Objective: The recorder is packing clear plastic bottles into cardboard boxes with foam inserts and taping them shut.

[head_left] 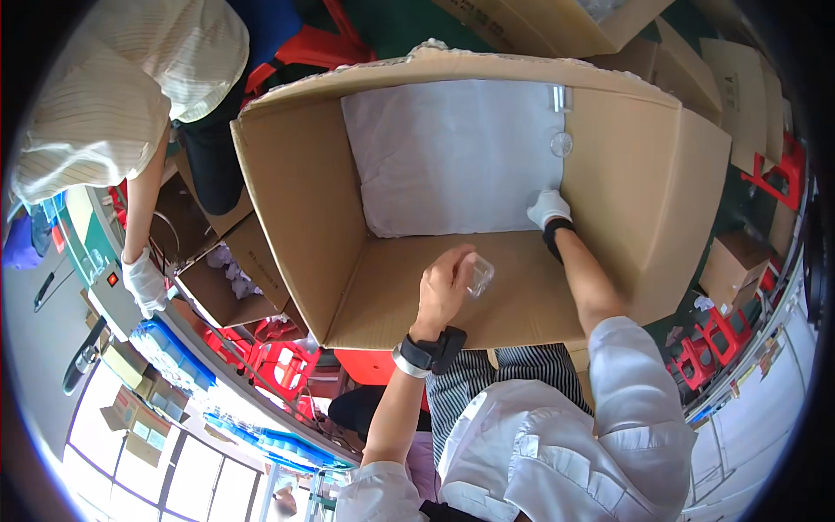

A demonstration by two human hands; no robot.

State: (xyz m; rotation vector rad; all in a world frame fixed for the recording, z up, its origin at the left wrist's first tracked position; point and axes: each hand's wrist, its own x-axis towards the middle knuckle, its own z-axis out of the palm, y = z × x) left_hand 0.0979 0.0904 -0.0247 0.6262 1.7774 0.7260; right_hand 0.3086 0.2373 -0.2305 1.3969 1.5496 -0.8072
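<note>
The left hand (444, 283) grips a small clear plastic cup (479, 277), glassy and see-through, held over the near wall of a large open cardboard box (661, 200). Inside lies a white sheet (452, 157); two more clear cups (562, 143) sit at its 2 o'clock corner. The gloved right hand (548, 207) presses the sheet's edge, fingers curled; whether it holds anything is hidden.

Single head-worn fisheye view, looking steeply down into open cardboard box (487, 296), close range
</note>
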